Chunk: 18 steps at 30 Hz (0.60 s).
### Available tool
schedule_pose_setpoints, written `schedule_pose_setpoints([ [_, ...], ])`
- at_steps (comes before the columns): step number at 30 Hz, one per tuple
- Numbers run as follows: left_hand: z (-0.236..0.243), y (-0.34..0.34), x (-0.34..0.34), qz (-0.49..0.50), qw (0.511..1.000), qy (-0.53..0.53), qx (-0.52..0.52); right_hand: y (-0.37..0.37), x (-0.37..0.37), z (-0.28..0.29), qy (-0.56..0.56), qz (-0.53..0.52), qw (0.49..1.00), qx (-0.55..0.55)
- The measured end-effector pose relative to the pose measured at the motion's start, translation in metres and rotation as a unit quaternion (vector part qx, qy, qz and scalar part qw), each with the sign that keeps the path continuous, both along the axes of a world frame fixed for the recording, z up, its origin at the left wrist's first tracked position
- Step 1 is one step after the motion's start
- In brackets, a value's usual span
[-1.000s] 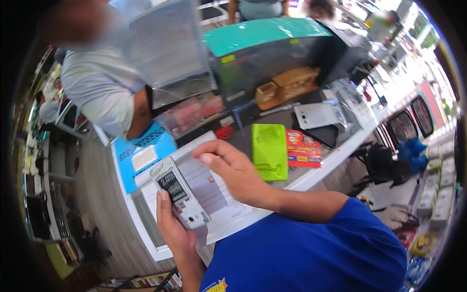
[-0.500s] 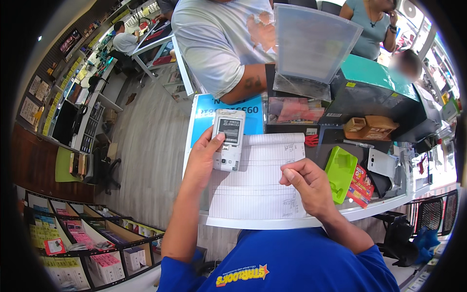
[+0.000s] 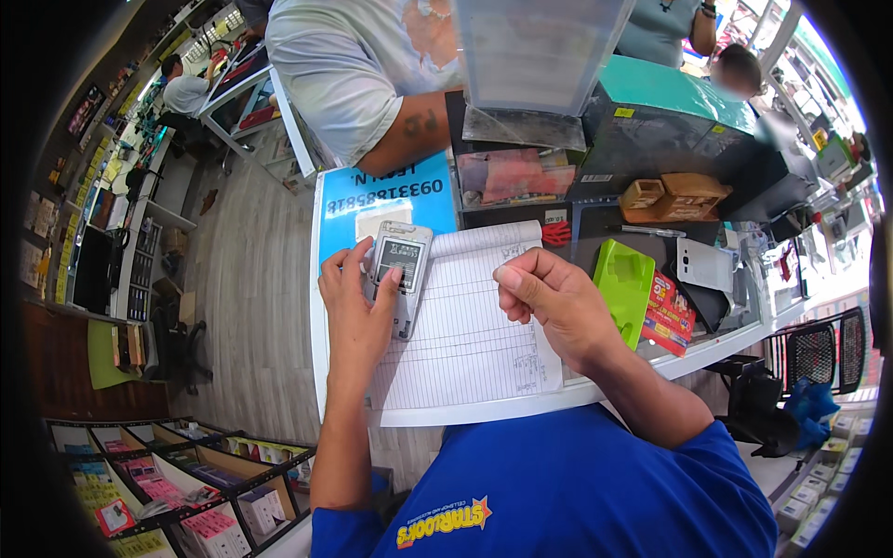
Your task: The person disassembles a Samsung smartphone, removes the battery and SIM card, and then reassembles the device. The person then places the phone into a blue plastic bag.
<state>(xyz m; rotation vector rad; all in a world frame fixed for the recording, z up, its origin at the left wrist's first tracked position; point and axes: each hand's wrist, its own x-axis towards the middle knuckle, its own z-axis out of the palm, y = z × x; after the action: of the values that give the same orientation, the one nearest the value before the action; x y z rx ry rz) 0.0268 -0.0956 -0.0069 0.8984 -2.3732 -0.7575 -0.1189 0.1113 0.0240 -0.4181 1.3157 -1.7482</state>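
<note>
My left hand (image 3: pixel 358 298) has its thumb on a white smartphone (image 3: pixel 413 302) with the back cover off and a black battery (image 3: pixel 399 259) showing, fingers along its left side, over an open lined notebook (image 3: pixel 465 344). My right hand (image 3: pixel 549 298) is closed in a pinch to the right of the phone, above the page; whether it holds something small I cannot make out. A bright green plastic tray (image 3: pixel 619 298), a red printed card (image 3: pixel 668 321) and another white phone or cover (image 3: pixel 705 265) lie to its right. A blue sign (image 3: pixel 335 232) lies under the glass at left.
A person in a light shirt (image 3: pixel 344 84) leans on the counter behind a clear acrylic stand (image 3: pixel 521 56). A teal-topped display case (image 3: pixel 670 121) and wooden holder (image 3: pixel 679 200) stand behind. Other people are farther back. Sectioned shelves (image 3: pixel 167 474) are at lower left, chairs (image 3: pixel 809 344) at right.
The head view has swung, then settled over the counter. Since half a second ago my left fingers have spread along the phone's side, and my pinched right hand has moved up the page.
</note>
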Motion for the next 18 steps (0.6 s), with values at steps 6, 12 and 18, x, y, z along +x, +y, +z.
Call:
schedule_pose_setpoints([
  [6,0.008,0.016,0.008,-0.018,0.986,0.156,0.062,-0.001,0.003,-0.002,-0.005,-0.004,1.0,-0.01],
  [12,0.021,0.042,0.011,-0.058,0.904,0.309,0.289,0.002,0.008,0.004,-0.025,0.053,0.996,-0.067],
  [18,0.05,0.072,0.002,-0.169,0.953,0.253,0.018,0.011,0.017,0.02,-0.177,0.11,0.971,-0.115],
])
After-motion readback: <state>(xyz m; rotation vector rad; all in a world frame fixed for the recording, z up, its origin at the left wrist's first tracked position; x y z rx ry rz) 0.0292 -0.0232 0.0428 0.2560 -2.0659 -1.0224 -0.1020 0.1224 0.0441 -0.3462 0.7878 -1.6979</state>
